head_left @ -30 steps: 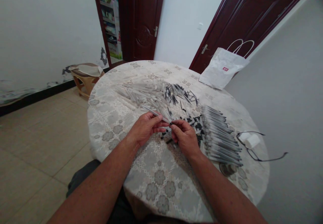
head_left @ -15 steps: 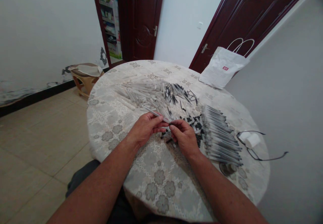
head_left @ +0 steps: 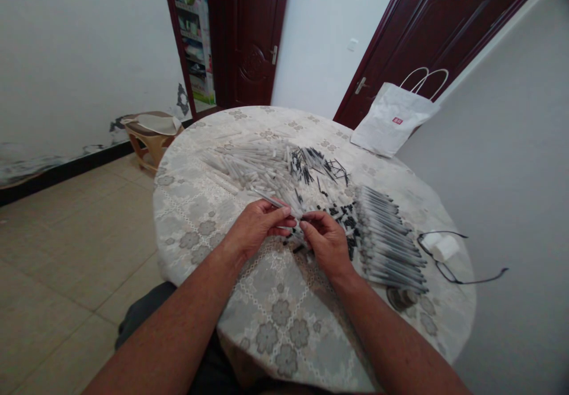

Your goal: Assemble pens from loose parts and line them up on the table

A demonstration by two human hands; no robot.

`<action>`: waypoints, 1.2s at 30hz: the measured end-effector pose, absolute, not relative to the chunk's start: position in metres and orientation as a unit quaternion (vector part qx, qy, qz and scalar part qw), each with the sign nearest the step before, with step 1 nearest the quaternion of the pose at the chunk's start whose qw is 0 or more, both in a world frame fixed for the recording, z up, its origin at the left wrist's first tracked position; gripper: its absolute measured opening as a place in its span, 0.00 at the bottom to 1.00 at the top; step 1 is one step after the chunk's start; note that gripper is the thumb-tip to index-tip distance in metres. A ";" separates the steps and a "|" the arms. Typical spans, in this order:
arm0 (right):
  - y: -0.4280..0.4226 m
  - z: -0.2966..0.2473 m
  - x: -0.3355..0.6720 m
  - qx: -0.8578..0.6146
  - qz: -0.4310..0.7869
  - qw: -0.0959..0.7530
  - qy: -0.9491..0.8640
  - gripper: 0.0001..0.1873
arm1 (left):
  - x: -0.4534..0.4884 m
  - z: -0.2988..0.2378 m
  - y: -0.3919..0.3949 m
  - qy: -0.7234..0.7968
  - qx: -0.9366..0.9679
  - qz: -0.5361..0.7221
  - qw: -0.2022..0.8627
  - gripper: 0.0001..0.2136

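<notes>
My left hand [head_left: 262, 223] is closed around a slim, pale pen barrel [head_left: 269, 198], which slants up and left past the fingers. The thumb and fingers of my right hand [head_left: 326, 235] pinch close to the barrel's near end; what they hold is too small and covered to name. Beyond my hands lies a loose heap of clear pen barrels [head_left: 249, 161], with dark thin refills [head_left: 306, 166] to its right. Small black and white pieces [head_left: 351, 229] are scattered beside my right hand. Further right, pens [head_left: 391, 241] lie side by side in a stack.
A flowered cloth covers the round table [head_left: 284, 312]. Eyeglasses [head_left: 453, 273], a white block [head_left: 444, 247] and a small round dark object [head_left: 401, 298] sit at the right. A white paper bag [head_left: 393, 119] stands at the back right. A stool [head_left: 151, 137] is on the floor left.
My two hands have drawn slightly apart, and the barrel in my left hand has shifted a little away from my right fingers. Everything else lies as before.
</notes>
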State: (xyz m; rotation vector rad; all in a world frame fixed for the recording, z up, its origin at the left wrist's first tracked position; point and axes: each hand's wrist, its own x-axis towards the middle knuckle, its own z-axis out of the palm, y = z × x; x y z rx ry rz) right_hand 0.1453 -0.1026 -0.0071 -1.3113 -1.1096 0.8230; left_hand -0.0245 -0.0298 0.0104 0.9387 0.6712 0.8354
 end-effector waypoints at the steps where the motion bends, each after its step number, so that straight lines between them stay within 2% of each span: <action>1: -0.103 -0.007 0.145 -0.563 0.351 0.579 -0.474 0.11 | -0.025 0.010 -0.030 0.309 0.434 0.382 0.755 0.13; 6: -0.104 -0.006 0.145 -0.577 0.328 0.570 -0.485 0.13 | -0.025 0.011 -0.029 0.311 0.455 0.376 0.745 0.13; 16: -0.110 0.002 0.145 -0.622 0.205 0.508 -0.559 0.12 | -0.024 0.014 -0.032 0.312 0.460 0.365 0.747 0.13; 22: -0.110 0.001 0.146 -0.617 0.235 0.484 -0.574 0.23 | -0.024 0.013 -0.032 0.298 0.466 0.357 0.753 0.13; 26: -0.113 0.002 0.145 -0.606 0.231 0.498 -0.576 0.13 | -0.025 0.014 -0.033 0.302 0.462 0.363 0.751 0.13; 31: -0.114 0.004 0.143 -0.610 0.192 0.481 -0.600 0.09 | -0.026 0.014 -0.032 0.300 0.465 0.361 0.750 0.14; 33: -0.113 0.004 0.142 -0.608 0.200 0.470 -0.607 0.11 | -0.026 0.014 -0.032 0.299 0.469 0.358 0.750 0.14; 36: -0.113 0.005 0.142 -0.603 0.221 0.458 -0.614 0.19 | -0.026 0.015 -0.033 0.299 0.469 0.350 0.753 0.14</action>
